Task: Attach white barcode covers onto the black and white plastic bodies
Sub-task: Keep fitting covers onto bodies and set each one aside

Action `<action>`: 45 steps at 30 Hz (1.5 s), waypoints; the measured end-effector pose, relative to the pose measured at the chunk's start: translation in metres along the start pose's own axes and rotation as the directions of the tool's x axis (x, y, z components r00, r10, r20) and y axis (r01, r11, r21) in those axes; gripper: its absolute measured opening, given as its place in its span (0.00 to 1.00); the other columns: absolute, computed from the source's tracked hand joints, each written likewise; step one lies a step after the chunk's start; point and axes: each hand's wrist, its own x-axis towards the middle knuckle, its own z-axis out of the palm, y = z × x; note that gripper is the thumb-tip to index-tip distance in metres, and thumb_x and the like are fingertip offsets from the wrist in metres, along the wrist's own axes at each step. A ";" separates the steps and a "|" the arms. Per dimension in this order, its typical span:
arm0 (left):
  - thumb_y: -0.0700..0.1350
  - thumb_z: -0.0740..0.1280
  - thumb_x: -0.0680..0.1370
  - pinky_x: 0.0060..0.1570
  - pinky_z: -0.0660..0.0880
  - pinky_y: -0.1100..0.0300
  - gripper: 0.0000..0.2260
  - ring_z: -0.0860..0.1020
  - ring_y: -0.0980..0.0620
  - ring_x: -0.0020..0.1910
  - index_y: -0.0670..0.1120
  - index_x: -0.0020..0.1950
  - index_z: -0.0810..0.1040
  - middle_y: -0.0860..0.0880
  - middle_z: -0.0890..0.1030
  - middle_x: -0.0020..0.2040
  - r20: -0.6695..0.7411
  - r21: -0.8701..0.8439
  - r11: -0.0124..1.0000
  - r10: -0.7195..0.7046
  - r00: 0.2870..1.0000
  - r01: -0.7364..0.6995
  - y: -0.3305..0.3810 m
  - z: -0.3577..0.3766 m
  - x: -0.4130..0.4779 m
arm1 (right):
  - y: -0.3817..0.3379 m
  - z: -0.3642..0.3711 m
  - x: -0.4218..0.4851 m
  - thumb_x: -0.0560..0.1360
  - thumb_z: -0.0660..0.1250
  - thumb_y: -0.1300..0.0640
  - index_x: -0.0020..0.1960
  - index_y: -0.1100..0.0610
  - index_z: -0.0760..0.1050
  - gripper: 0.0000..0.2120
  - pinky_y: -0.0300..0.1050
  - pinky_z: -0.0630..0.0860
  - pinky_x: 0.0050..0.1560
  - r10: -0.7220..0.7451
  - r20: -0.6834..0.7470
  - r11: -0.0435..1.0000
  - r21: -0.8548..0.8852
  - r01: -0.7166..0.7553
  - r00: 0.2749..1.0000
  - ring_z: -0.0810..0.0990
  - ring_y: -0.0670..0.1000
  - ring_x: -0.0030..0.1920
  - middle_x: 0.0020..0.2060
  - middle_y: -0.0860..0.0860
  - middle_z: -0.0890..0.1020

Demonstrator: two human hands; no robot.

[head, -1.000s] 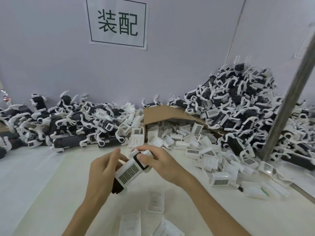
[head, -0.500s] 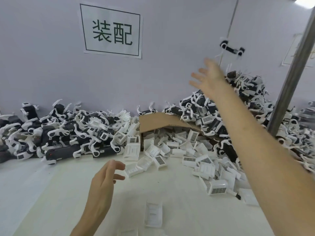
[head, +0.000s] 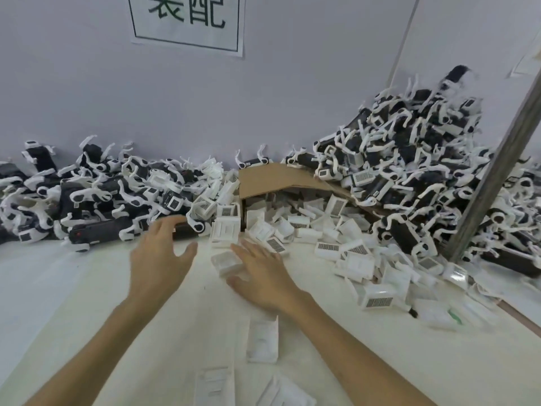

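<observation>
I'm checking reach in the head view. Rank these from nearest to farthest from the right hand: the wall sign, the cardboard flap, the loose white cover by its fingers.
From the right hand:
1. White cover, just left of its fingertips.
2. Cardboard flap, farther back, straight ahead.
3. Wall sign, high up at the back, to the left.

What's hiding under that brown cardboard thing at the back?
Lots of white barcode covers spill out from under the cardboard flap. How far they go back is hidden by the flap and by the black and white bodies heaped on its right side.
</observation>
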 end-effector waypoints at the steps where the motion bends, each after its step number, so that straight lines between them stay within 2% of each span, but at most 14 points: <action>1: 0.46 0.73 0.76 0.64 0.70 0.41 0.25 0.72 0.39 0.67 0.48 0.72 0.72 0.45 0.72 0.71 0.005 0.086 0.996 0.017 1.000 -0.017 -0.004 -0.001 0.007 | 0.001 0.002 -0.001 0.79 0.62 0.41 0.79 0.47 0.58 0.31 0.58 0.54 0.76 0.000 -0.027 1.000 0.023 0.000 1.000 0.56 0.52 0.79 0.80 0.49 0.57; 4: 0.52 0.73 0.76 0.67 0.69 0.41 0.32 0.69 0.40 0.72 0.50 0.77 0.66 0.47 0.66 0.77 0.152 0.176 0.984 -0.006 0.988 -0.021 -0.020 0.005 0.027 | 0.004 0.001 -0.002 0.77 0.67 0.47 0.67 0.51 0.71 0.20 0.54 0.67 0.68 -0.005 -0.118 0.993 0.116 0.019 0.993 0.70 0.52 0.66 0.68 0.48 0.70; 7: 0.56 0.72 0.76 0.69 0.67 0.43 0.34 0.65 0.41 0.74 0.51 0.79 0.63 0.48 0.65 0.78 0.218 0.198 0.980 -0.022 0.976 -0.022 -0.026 0.020 0.036 | 0.008 -0.005 -0.004 0.74 0.72 0.50 0.52 0.54 0.72 0.12 0.45 0.72 0.55 0.005 -0.180 0.983 0.179 0.027 0.984 0.74 0.49 0.51 0.53 0.47 0.72; 13: 0.53 0.71 0.77 0.64 0.66 0.46 0.34 0.72 0.45 0.61 0.50 0.79 0.60 0.49 0.78 0.57 0.182 0.127 0.986 -0.127 0.975 0.104 -0.034 0.050 0.045 | 0.020 -0.012 -0.003 0.70 0.73 0.68 0.42 0.48 0.66 0.19 0.30 0.71 0.40 0.216 -0.328 0.884 0.466 -0.042 0.920 0.75 0.41 0.41 0.44 0.44 0.73; 15: 0.49 0.73 0.76 0.65 0.66 0.44 0.33 0.70 0.42 0.65 0.47 0.78 0.64 0.44 0.75 0.64 0.063 0.158 0.982 -0.116 0.991 0.105 -0.038 0.056 0.047 | 0.024 -0.014 -0.001 0.71 0.71 0.70 0.47 0.48 0.70 0.18 0.32 0.74 0.40 0.361 -0.305 0.739 0.670 -0.071 0.882 0.77 0.42 0.40 0.43 0.48 0.79; 17: 0.43 0.74 0.74 0.65 0.65 0.42 0.31 0.67 0.39 0.69 0.46 0.75 0.68 0.42 0.72 0.69 -0.078 0.220 0.974 -0.043 0.996 0.060 -0.041 0.056 0.047 | 0.026 -0.017 0.000 0.73 0.70 0.71 0.53 0.51 0.72 0.18 0.43 0.79 0.43 0.442 -0.174 0.495 0.865 -0.078 0.880 0.79 0.49 0.41 0.44 0.60 0.82; 19: 0.42 0.73 0.73 0.68 0.61 0.41 0.29 0.63 0.41 0.74 0.47 0.74 0.70 0.45 0.70 0.74 -0.089 0.279 0.960 0.019 0.996 0.007 -0.047 0.056 0.049 | 0.028 -0.022 0.000 0.74 0.69 0.72 0.57 0.54 0.73 0.17 0.46 0.81 0.43 0.453 -0.066 0.276 0.959 -0.069 0.889 0.78 0.53 0.43 0.44 0.68 0.79; 22: 0.44 0.71 0.76 0.68 0.59 0.44 0.28 0.61 0.45 0.75 0.47 0.76 0.70 0.49 0.70 0.76 -0.009 0.330 0.943 0.043 0.999 -0.038 -0.053 0.061 0.052 | 0.034 -0.027 0.000 0.77 0.68 0.70 0.59 0.55 0.76 0.15 0.42 0.80 0.43 0.467 -0.013 0.160 0.985 -0.070 0.884 0.79 0.51 0.44 0.43 0.58 0.80; 28: 0.47 0.75 0.73 0.61 0.62 0.42 0.20 0.64 0.40 0.64 0.43 0.63 0.79 0.42 0.74 0.64 -0.084 0.343 0.939 -0.002 0.996 0.031 -0.053 0.065 0.054 | 0.034 -0.030 0.001 0.82 0.58 0.67 0.56 0.55 0.79 0.14 0.47 0.80 0.35 0.406 0.086 -0.091 0.994 -0.054 0.910 0.78 0.50 0.37 0.40 0.56 0.78; 34: 0.57 0.73 0.75 0.61 0.60 0.42 0.17 0.68 0.40 0.61 0.46 0.55 0.82 0.45 0.77 0.59 -0.121 0.333 0.943 0.038 0.992 0.004 -0.051 0.062 0.054 | 0.023 -0.034 0.000 0.72 0.60 0.73 0.56 0.58 0.80 0.19 0.48 0.82 0.44 0.267 0.183 -0.338 0.937 -0.086 0.946 0.76 0.49 0.40 0.41 0.53 0.77; 38: 0.58 0.69 0.77 0.65 0.62 0.45 0.13 0.76 0.47 0.50 0.49 0.45 0.76 0.54 0.80 0.43 -0.111 0.139 0.990 0.018 0.994 -0.002 -0.028 0.057 0.048 | 0.015 -0.036 -0.002 0.69 0.68 0.69 0.48 0.59 0.77 0.10 0.46 0.82 0.45 0.200 0.227 -0.531 0.843 -0.089 0.953 0.77 0.50 0.39 0.38 0.54 0.74; 40: 0.56 0.70 0.78 0.53 0.71 0.48 0.11 0.75 0.53 0.37 0.51 0.42 0.75 0.57 0.76 0.34 -0.047 -0.143 0.989 -0.026 0.999 0.019 -0.005 0.055 0.042 | 0.010 -0.033 -0.001 0.70 0.69 0.65 0.45 0.59 0.77 0.05 0.45 0.83 0.43 0.204 0.242 -0.531 0.842 -0.100 0.949 0.79 0.50 0.36 0.36 0.53 0.76; 43: 0.52 0.70 0.79 0.30 0.76 0.59 0.10 0.78 0.56 0.30 0.50 0.41 0.81 0.51 0.81 0.32 0.237 -0.678 0.715 -0.010 0.971 0.172 0.030 0.052 0.031 | 0.003 -0.027 0.000 0.71 0.70 0.55 0.49 0.60 0.78 0.10 0.46 0.82 0.39 0.201 0.308 -0.506 0.845 -0.171 0.930 0.81 0.52 0.34 0.36 0.55 0.78; 45: 0.56 0.68 0.78 0.31 0.77 0.60 0.12 0.81 0.52 0.35 0.49 0.46 0.84 0.45 0.85 0.41 0.368 -0.775 0.573 0.068 0.927 0.266 0.036 0.049 0.022 | 0.001 -0.025 0.000 0.72 0.67 0.48 0.49 0.59 0.82 0.16 0.46 0.81 0.36 0.190 0.352 -0.455 0.859 -0.235 0.917 0.79 0.51 0.30 0.33 0.55 0.77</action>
